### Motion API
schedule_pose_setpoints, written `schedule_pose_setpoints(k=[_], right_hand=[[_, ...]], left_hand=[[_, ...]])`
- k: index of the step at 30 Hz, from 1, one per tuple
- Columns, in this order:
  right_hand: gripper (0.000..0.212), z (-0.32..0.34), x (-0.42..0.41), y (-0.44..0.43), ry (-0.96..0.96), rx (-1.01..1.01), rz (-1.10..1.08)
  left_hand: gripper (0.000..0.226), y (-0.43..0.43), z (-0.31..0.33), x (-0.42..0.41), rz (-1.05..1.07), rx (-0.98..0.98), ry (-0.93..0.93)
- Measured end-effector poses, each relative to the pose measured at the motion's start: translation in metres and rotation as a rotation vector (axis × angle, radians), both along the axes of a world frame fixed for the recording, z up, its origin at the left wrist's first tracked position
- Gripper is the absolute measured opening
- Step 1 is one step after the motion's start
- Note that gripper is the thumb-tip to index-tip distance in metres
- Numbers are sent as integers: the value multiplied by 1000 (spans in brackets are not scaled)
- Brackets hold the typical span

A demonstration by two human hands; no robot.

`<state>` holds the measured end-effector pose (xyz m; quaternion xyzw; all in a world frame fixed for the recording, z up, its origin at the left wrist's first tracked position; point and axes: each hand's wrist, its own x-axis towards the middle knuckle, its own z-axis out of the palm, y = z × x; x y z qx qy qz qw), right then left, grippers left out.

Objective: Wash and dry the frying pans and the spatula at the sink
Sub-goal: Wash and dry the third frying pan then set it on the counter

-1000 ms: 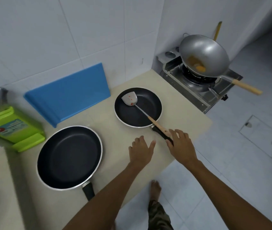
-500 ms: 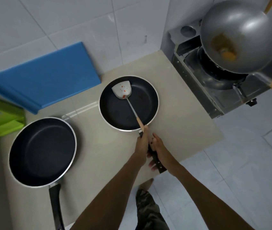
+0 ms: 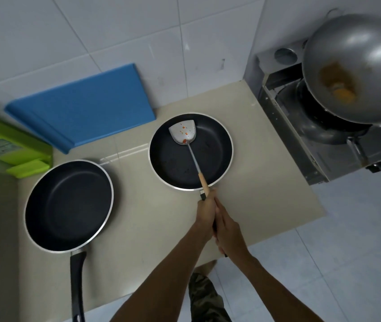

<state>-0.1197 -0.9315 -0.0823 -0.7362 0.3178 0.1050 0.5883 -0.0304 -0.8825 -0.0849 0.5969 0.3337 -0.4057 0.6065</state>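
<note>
Left grip (image 3: 205, 210): is curling round the wooden handle end of the spatula (image 3: 193, 156).
Right grip (image 3: 230, 231): is clasping the black handle of the small pan (image 3: 212, 159), at the pan's 5 o'clock.
Spatula: is lying in the small pan, red-flecked blade toward 11 o'clock.
Small pan: is sitting on the bench (image 3: 266, 182), at 2 o'clock of the large pan (image 3: 68, 205).
Large pan: is resting on the bench, handle toward 6 o'clock.

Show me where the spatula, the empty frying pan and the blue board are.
spatula (image 3: 183, 135): head view, on the metal blade with red specks.
empty frying pan (image 3: 68, 205): head view, on its dark inner bottom.
blue board (image 3: 84, 101): head view, on the middle of its flat face.
</note>
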Motion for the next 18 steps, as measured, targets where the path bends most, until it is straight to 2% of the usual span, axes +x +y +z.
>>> schedule_pose_setpoints(k=[7, 11, 18], right_hand=[[77, 19, -28, 16, -68, -60, 23], [35, 38, -45, 40, -137, -35, 34], [45, 80, -73, 122, -174, -85, 104]], left_hand=[[37, 18, 14, -27, 16, 2, -28], [41, 43, 28, -45, 4, -29, -87], [38, 126, 69, -75, 29, -112, -205]])
